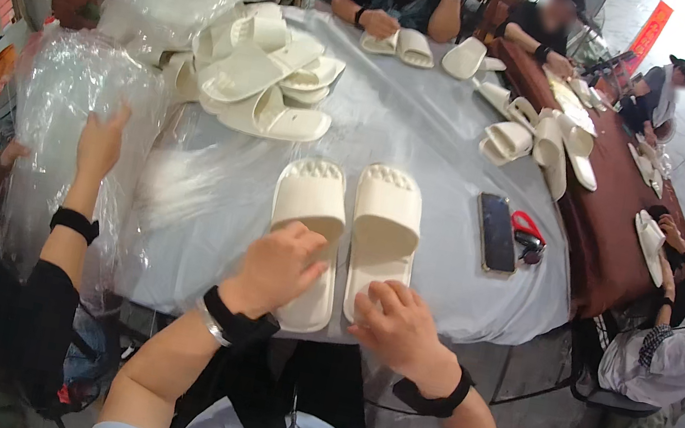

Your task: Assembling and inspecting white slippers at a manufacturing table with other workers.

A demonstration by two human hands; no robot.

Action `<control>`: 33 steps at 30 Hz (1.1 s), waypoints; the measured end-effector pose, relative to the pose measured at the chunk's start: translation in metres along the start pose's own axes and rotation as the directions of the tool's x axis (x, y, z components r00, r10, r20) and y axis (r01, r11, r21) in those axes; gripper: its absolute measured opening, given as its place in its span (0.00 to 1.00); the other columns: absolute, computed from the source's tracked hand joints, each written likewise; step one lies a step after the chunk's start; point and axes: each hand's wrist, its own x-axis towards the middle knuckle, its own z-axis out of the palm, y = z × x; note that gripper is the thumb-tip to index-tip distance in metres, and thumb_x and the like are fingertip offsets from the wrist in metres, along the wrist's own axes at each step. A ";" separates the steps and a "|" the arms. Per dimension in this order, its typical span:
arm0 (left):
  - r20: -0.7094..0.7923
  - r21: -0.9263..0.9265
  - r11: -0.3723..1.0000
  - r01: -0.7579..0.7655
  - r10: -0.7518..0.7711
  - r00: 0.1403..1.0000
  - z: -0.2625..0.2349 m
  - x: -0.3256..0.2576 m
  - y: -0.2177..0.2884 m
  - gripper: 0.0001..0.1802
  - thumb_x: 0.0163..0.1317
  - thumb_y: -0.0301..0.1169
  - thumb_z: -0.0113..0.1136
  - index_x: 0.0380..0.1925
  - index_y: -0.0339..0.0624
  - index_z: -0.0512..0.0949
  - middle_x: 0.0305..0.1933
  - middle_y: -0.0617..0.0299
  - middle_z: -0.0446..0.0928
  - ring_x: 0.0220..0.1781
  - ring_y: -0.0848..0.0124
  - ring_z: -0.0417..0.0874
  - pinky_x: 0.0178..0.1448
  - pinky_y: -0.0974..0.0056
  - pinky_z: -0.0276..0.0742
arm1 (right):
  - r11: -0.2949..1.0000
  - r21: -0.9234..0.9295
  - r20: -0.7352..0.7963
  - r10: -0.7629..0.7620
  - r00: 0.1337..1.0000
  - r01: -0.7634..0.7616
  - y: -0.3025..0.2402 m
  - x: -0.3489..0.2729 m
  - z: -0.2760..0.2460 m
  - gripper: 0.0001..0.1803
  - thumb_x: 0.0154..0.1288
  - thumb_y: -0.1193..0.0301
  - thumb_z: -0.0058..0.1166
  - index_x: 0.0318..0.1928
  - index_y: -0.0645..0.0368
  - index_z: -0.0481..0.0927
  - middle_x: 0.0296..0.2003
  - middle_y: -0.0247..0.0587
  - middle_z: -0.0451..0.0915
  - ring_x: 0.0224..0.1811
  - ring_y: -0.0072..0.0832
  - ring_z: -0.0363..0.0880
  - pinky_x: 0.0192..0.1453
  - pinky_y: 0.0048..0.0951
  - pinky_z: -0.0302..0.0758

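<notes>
Two cream slippers lie side by side in front of me, toes pointing away and soles down. Over the left slipper (pixel 310 193) is my left hand (pixel 280 265), its fingers bent near the rear edge of the strap and its thumb apart. The heel of the right slipper (pixel 387 213) lies partly under my right hand (pixel 396 326). That hand's fingers are loosely curled over the insole, with the thumb by the heel edge. Neither slipper is lifted. Whether the fingertips press on them I cannot tell.
A pile of cream slippers (pixel 261 76) sits at the far left, beside large clear plastic bags (pixel 62 87) handled by a co-worker. A phone (pixel 497 234) and red-handled scissors (pixel 528 238) lie at right. Further slippers (pixel 511 141) stand near a brown table (pixel 612 216), with other people around.
</notes>
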 end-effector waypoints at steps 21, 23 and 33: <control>0.004 -0.597 0.802 0.032 -0.037 0.999 0.016 0.036 -0.004 0.07 0.63 0.28 0.58 0.37 0.35 0.77 0.30 0.58 0.80 0.31 0.71 0.81 0.36 0.68 0.77 | 0.929 0.355 -0.464 0.079 0.882 0.104 0.018 0.079 0.005 0.13 0.57 0.80 0.56 0.44 0.64 0.76 0.34 0.47 0.79 0.37 0.44 0.78 0.40 0.37 0.76; 0.148 -0.839 0.500 0.214 -0.169 0.975 0.023 0.036 -0.008 0.06 0.65 0.27 0.58 0.36 0.34 0.78 0.31 0.62 0.80 0.32 0.77 0.78 0.38 0.72 0.76 | 0.904 0.428 -0.407 0.176 0.897 0.017 0.016 0.071 0.008 0.08 0.58 0.79 0.56 0.39 0.63 0.77 0.29 0.47 0.76 0.33 0.44 0.76 0.36 0.39 0.74; 0.330 -0.854 0.391 0.344 -0.103 0.938 0.049 0.024 -0.031 0.08 0.66 0.29 0.59 0.39 0.35 0.78 0.34 0.64 0.79 0.35 0.80 0.78 0.42 0.74 0.75 | 0.912 0.411 -0.393 0.173 0.903 0.004 0.014 0.064 0.035 0.05 0.58 0.78 0.56 0.36 0.60 0.77 0.26 0.44 0.76 0.30 0.44 0.75 0.33 0.41 0.72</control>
